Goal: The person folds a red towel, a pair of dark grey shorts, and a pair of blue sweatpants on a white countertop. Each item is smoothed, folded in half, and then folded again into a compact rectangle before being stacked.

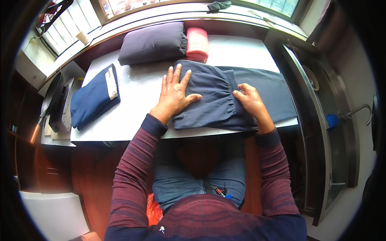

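Dark blue trousers (205, 105) lie partly folded on the white tabletop, with the elastic waistband (232, 90) lying over the legs, which stretch to the right. My left hand (176, 93) rests flat on the folded part near its left edge, fingers spread. My right hand (250, 98) pinches the waistband between thumb and fingers at its right side. A folded blue garment (93, 99) with a white patch lies farther left. Behind the trousers are a rolled dark grey padded item (153, 43) and a folded pink towel (197, 43).
A wok (53, 90) with a wooden handle sits on a portable stove (61, 111) at the left. At right is a metal sink (337, 120) with a curved faucet (362, 110). A windowsill (169, 15) runs behind, holding a paper cup (82, 37) and a dark cloth (219, 6).
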Available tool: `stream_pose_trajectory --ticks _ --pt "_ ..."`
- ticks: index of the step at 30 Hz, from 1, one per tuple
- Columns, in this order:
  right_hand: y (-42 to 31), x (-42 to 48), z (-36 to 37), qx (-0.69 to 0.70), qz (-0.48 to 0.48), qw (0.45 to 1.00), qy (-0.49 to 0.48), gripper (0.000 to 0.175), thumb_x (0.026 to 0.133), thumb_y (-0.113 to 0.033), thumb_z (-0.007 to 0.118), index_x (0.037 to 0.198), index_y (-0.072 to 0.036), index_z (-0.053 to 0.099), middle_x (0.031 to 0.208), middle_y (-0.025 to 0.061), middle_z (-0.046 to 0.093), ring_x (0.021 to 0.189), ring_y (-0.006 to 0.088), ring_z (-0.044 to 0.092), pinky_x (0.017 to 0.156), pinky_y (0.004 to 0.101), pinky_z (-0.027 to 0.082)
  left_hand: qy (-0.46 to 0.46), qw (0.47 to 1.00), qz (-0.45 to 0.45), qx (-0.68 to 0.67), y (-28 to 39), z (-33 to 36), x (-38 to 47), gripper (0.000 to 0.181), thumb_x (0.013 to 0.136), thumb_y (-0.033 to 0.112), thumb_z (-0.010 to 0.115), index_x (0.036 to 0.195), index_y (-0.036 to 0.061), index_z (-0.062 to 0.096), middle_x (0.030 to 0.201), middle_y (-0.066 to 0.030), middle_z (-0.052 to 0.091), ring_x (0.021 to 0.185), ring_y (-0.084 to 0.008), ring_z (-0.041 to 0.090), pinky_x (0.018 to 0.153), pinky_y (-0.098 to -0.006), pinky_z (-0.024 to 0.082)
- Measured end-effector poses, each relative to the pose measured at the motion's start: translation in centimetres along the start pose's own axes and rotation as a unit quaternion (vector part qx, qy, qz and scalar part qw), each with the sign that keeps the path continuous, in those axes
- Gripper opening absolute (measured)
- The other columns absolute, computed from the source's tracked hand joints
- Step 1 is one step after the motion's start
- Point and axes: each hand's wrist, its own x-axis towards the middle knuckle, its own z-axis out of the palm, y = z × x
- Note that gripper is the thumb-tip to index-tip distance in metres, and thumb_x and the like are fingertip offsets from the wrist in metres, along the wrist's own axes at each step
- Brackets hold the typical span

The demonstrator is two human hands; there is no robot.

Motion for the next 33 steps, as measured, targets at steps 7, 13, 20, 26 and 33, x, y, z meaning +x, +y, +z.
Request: stream_pose_trajectory --ticks 7,13,20,26,33 --pt "-5.6 0.5 1.9 -0.251 -0.228 0.935 0.105 0.03 0.095 -0.025 0.077 0.113 -0.002 0.071 0.113 0.0215 0.072 0.108 0.0407 0.069 0.093 0.0506 0.055 -0.026 0.999 -0.016 -0.041 1.5 -1.6 -1.9 0.105 0.086 0.068 0.077 0.165 0.0082 0.042 0.174 -0.0299 0.021 0.161 -0.0525 0.017 0.129 -0.0634 0.021" --pt "-9.3 8.1 9.2 -0.177 -0.344 0.922 0.031 0.032 0.096 -0.029 0.076 0.113 -0.002 0.072 0.109 0.0238 0.074 0.105 0.043 0.071 0.092 0.0523 0.056 0.073 0.979 -0.085 -0.168 6.1 -4.8 -10.2 0.091 0.086 0.033 0.091 0.154 -0.008 0.046 0.155 -0.0325 0.05 0.145 -0.0482 0.049 0.122 -0.0497 0.041" --pt "-10.5 13.5 14.6 -0.172 -0.174 0.968 -0.058 0.047 0.097 -0.035 0.079 0.122 0.004 0.076 0.114 0.0278 0.077 0.111 0.0402 0.075 0.1 0.0438 0.056 0.151 0.972 -0.146 -0.108 7.1 -4.7 -13.3 0.045 0.076 -0.009 0.071 0.119 0.0011 0.063 0.114 -0.0151 0.065 0.106 -0.0367 0.064 0.091 -0.0464 0.05" --pt "-8.8 15.2 15.2 -0.032 -0.13 0.991 -0.02 0.031 0.095 -0.026 0.08 0.11 0.002 0.079 0.097 0.016 0.081 0.091 0.0232 0.076 0.087 0.0367 0.058 0.205 0.962 -0.079 -0.164 6.4 -3.4 -13.6 0.032 0.076 -0.014 0.066 0.103 0.0039 0.067 0.102 -0.0119 0.064 0.089 -0.0326 0.065 0.079 -0.0423 0.051" --pt "-8.4 15.0 16.1 -0.075 -0.139 0.988 0.003 0.032 0.098 -0.027 0.077 0.113 0.001 0.077 0.101 0.019 0.08 0.096 0.0291 0.076 0.091 0.0392 0.057 0.147 0.966 -0.058 -0.204 6.2 -5.3 -14.6 0.027 0.085 0.0 0.077 0.109 0.0029 0.066 0.102 -0.0124 0.064 0.085 -0.0317 0.065 0.076 -0.0412 0.052"
